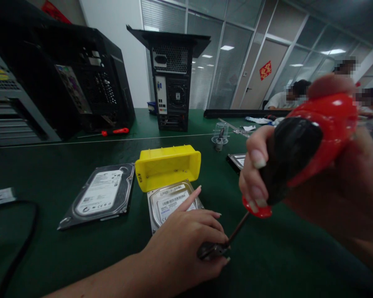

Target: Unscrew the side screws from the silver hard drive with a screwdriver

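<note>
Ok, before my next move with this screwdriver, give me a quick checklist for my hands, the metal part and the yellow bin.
1. Right hand gripping the screwdriver: ok, wrapped around its red-and-black handle.
2. Left hand holding the dark metal part: ok, held in the fingers.
3. Left hand clear of the screwdriver's shaft: not ok, the shaft reaches right to the fingers.
4. Screwdriver tip properly seated: cannot tell, too small to see.
5. Yellow bin opening upward: not ok, it faces you.
</note>
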`<state>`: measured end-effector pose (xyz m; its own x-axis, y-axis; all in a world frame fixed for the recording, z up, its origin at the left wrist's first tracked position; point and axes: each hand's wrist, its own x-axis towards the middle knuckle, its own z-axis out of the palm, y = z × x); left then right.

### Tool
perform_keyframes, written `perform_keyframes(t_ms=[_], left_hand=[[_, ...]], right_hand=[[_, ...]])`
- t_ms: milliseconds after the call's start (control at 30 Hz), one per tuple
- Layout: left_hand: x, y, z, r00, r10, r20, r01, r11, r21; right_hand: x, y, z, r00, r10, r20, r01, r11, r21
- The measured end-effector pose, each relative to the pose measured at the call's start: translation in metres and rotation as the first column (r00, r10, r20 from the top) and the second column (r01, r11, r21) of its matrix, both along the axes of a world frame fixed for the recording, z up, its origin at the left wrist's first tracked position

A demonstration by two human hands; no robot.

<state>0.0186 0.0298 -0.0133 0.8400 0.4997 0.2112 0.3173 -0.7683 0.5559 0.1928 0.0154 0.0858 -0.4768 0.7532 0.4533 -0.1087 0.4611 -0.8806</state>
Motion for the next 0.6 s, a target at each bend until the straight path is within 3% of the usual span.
perform_keyframes(t_ms=[167,333,600], left_hand=[[-0.001,0.0,0.0,1.0,-0.005,0.005,0.005,1.0,-0.019],[-0.002,0.001,0.0,1.0,-0.009,0.003,0.009,1.0,-0.012],[-0.001,-0.001,-0.001,1.0,0.0,0.004,0.0,1.0,-0.014]], right_hand=[[0.004,0.0,0.003,0.997,-0.071,-0.022,0.07,0.997,-0.042],[0.009,-0.006,0.001,0.988,0.077,-0.137,-0.072,0.997,0.042],[0.011,0.001,0.001,0.96,0.21,-0.183,-0.207,0.978,0.036]])
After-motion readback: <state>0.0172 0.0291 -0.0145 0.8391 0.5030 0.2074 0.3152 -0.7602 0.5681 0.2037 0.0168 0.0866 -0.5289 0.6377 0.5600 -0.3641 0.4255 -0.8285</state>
